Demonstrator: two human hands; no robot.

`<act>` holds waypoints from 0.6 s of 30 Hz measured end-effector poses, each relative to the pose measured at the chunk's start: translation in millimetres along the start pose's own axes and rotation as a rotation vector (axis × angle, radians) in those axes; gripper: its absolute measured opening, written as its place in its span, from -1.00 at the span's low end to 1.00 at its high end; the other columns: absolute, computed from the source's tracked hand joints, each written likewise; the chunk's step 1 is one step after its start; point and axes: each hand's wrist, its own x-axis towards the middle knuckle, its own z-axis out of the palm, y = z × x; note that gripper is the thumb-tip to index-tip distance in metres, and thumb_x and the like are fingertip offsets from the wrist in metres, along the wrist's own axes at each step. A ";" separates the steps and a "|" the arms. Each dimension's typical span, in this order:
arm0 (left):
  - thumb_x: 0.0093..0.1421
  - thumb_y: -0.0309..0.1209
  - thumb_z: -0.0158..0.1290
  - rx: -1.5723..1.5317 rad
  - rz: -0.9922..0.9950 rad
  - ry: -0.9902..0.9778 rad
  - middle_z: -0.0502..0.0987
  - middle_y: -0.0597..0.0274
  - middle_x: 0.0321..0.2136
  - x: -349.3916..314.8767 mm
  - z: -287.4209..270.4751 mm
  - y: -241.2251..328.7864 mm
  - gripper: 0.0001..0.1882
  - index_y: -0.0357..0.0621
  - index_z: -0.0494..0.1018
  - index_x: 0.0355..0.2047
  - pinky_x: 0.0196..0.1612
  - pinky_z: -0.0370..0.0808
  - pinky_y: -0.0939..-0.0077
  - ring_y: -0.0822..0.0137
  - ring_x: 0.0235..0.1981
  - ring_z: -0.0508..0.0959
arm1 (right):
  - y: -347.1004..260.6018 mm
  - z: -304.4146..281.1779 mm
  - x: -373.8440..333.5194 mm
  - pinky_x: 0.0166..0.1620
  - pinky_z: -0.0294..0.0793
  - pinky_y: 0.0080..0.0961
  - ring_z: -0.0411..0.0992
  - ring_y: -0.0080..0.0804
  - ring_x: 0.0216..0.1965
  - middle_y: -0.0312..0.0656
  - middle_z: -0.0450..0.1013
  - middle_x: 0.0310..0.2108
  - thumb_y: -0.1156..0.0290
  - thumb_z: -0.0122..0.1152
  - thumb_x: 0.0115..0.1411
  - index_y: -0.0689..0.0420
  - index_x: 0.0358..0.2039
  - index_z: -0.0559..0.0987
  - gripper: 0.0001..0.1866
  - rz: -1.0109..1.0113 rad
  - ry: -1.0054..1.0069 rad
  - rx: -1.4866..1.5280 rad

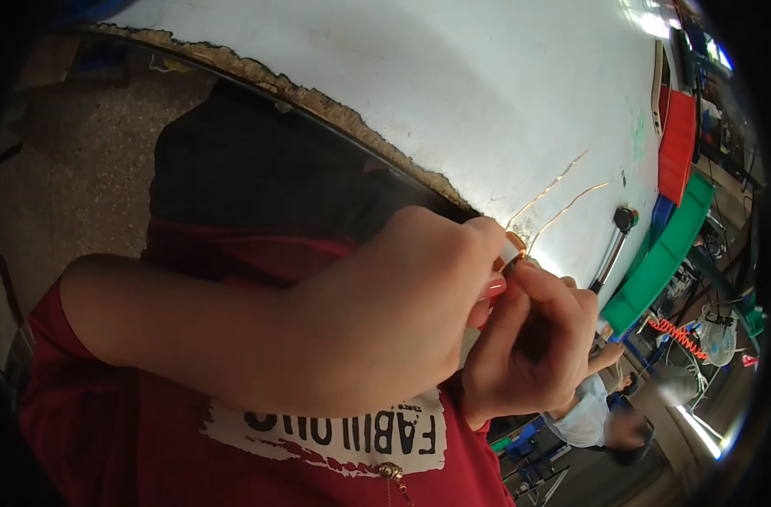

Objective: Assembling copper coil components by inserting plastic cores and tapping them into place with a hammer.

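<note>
Close in, the person's left hand (419, 291) and right hand (537, 334) both pinch a small copper-wound piece (518, 243) — two wire ends (558, 180) reaching toward one o'clock over the white desk (504, 101). Past it, at three o'clock, a black-headed tool (613, 251), then a green bin (662, 258).

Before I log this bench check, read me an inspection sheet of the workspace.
Surface: white table, edge ragged and chipped
Job's things: small copper-coloured wire part, two loose ends pointing away from the hands
Clutter: dark-headed tool on the table; red bin and green bin along its right side
Hands: left hand and right hand pinch the wire part between their fingers
Cables: red coiled cable beyond the bins
Surroundings: fan, another person
</note>
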 end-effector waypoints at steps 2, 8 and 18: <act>0.10 -0.72 -0.12 -0.039 -0.023 -0.012 0.46 0.26 -0.64 0.4 -1.3 1.9 -0.85 -0.30 0.38 -0.34 -0.63 0.25 0.67 0.49 -0.70 0.33 | -1.0 -2.0 -0.9 -0.56 0.15 -0.72 0.13 -0.63 -0.65 -0.29 0.33 -0.59 0.75 0.26 -0.20 0.19 -0.40 0.59 -0.72 -0.016 -0.030 -0.039; 0.20 -0.65 -0.17 -0.377 -0.182 -0.141 0.50 0.16 -0.52 1.8 -14.0 6.6 -0.88 -0.31 0.38 -0.32 -0.58 0.25 0.70 0.51 -0.66 0.33 | -1.2 -10.1 -0.4 -0.45 0.24 -0.72 0.25 -0.57 -0.55 -0.15 0.45 -0.39 0.54 0.12 0.10 0.24 -0.16 0.49 -0.74 0.064 0.073 -0.011; 0.30 -0.54 -0.17 -1.105 -0.397 -0.219 0.51 0.01 -0.36 -4.2 -18.8 -13.9 -0.85 -0.36 0.36 -0.22 -0.54 0.23 0.76 0.53 -0.62 0.29 | 164.4 -112.8 -41.3 -0.29 0.33 -0.61 0.35 -0.45 -0.44 -0.05 0.46 -0.25 0.17 -0.13 0.32 0.24 0.07 0.33 -0.55 0.182 0.034 -0.860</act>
